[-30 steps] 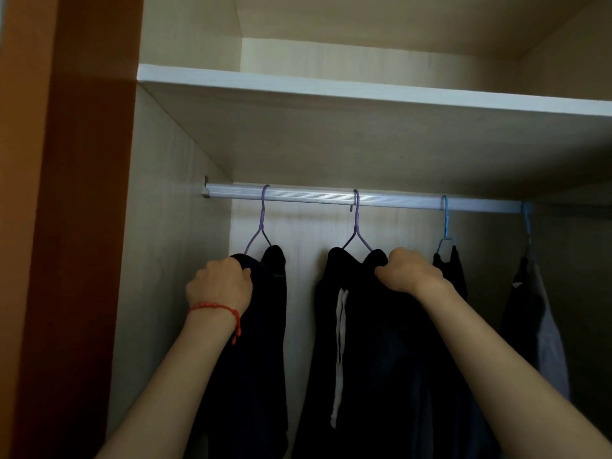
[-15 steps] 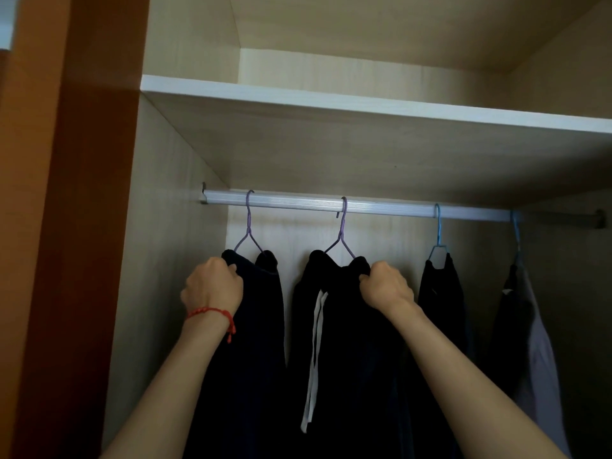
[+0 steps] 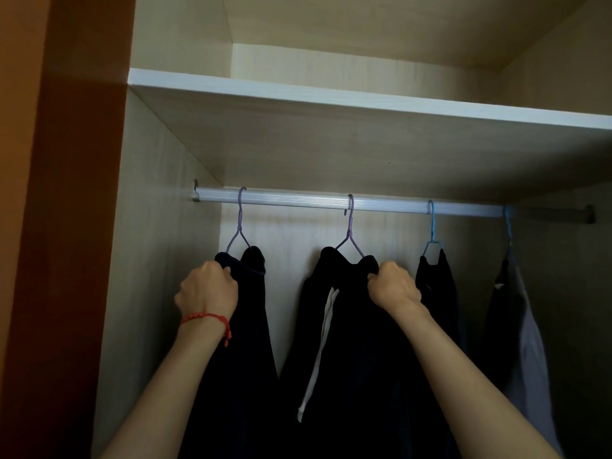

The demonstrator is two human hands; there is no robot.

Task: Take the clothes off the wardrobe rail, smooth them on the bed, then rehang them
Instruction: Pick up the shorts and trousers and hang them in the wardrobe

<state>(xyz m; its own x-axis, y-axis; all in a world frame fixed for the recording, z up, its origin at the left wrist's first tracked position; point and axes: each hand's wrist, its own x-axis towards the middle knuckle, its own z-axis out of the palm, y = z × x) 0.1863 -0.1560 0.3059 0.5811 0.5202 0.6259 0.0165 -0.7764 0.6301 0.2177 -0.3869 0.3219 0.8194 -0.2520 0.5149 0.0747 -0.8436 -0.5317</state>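
Under the wardrobe rail (image 3: 298, 202), the left hand (image 3: 208, 289) grips one dark garment (image 3: 251, 326) and the right hand (image 3: 394, 286) another (image 3: 351, 342), both hanging on purple hangers, so lifting each straight up should clear the hooks cleanly.

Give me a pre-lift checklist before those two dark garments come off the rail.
1. Left hand grip on the leftmost dark garment, at its top: ok.
2. Right hand grip on the second dark garment, at its shoulder: ok.
3. Both purple hangers hooked over the rail: ok, neither lifted yet.
4. Room above the rail, under the shelf, to unhook: ok.
5. White drawstring hanging free: ok.
6. Hands holding the hanger wire as well as the cloth: cannot tell.
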